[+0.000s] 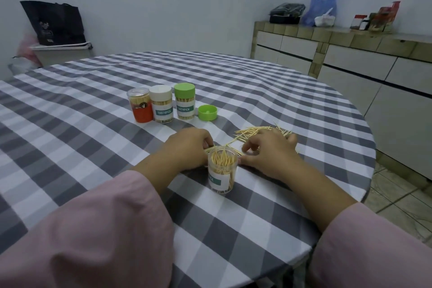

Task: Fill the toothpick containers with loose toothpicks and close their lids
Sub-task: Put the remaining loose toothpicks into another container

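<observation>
Two pink-sleeved arms reach over a round tabletop (93, 124) in grey-and-white checked cloth. Nearest, at centre, a clear open plastic toothpick jar (222, 170) stands upright, partly filled. At its 10 o'clock the left hand (187, 147) rests with curled fingertips touching loose toothpicks. At 2 o'clock the right hand (271, 149), fingers bent, rests on the scattered pile of loose wooden toothpicks (254, 132). Farther, at 12 o'clock, lies a loose green lid (207, 112); left of it stand green-lidded (184, 104), white-lidded (163, 104) and red-labelled (139, 105) jars, closed.
</observation>
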